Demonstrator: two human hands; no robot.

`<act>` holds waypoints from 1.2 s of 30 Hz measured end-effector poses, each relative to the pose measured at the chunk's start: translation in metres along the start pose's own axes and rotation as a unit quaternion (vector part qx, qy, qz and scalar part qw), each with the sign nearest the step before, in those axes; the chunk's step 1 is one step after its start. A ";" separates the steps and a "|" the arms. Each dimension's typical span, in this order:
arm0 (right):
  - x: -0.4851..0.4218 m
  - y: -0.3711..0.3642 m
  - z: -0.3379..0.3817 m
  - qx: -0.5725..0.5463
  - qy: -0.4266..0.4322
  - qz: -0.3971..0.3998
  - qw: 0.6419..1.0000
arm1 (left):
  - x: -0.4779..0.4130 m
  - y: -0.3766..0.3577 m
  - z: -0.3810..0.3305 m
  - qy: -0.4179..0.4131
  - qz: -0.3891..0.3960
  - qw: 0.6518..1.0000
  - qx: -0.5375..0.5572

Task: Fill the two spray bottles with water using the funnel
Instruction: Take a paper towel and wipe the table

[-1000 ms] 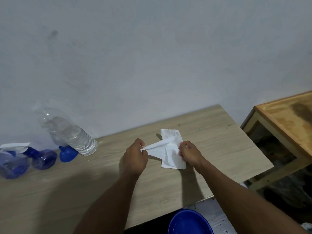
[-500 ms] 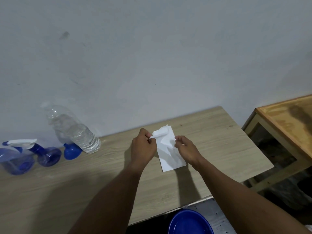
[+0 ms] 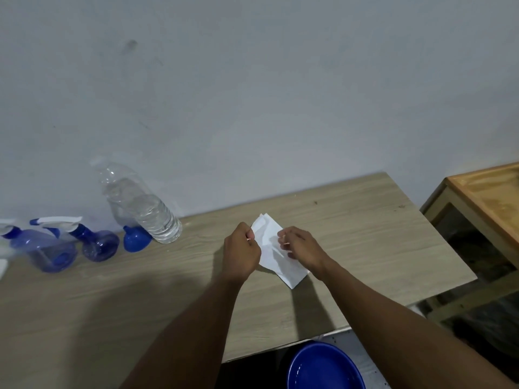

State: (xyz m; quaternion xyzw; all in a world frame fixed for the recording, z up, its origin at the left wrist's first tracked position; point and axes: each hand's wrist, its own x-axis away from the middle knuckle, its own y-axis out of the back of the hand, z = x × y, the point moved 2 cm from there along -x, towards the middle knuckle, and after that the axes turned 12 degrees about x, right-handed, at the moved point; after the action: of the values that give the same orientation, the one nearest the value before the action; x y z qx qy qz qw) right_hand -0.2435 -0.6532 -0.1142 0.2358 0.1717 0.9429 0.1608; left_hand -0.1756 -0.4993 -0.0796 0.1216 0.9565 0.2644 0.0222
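On the bench (image 3: 351, 220) the water bottle (image 3: 140, 209) stands at 10 o'clock. The two spray bottles (image 3: 98, 244) lie at 9 o'clock, with the funnel (image 3: 136, 238) between. The left hand (image 3: 241, 254) and right hand (image 3: 302, 248) each pinch the thin tissue (image 3: 269, 245); if they pull apart, it may tear.

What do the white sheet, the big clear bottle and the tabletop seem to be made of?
The white sheet: likely tissue or thin paper, matte; it creases and folds softly.
The clear bottle: transparent plastic, glossy, with ribbed walls.
The tabletop: pale wood grain, matte; laminate or real wood, unclear.
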 end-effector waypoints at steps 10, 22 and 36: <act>0.003 -0.006 -0.005 0.103 -0.007 -0.012 0.995 | -0.018 0.021 0.006 -0.009 -0.040 0.999 -0.006; -0.004 -0.013 -0.006 0.133 -0.019 -0.035 0.990 | -0.013 0.041 0.019 -0.007 -0.065 0.998 -0.012; -0.002 -0.005 -0.002 0.206 0.014 -0.076 0.976 | -0.021 0.051 0.019 -0.029 -0.093 0.995 0.014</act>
State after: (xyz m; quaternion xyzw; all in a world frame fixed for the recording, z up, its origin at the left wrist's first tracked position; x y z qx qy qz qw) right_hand -0.2419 -0.6499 -0.1183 0.2367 0.3817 0.8756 0.1779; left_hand -0.1418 -0.4525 -0.0706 0.0401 0.9662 0.2439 0.0730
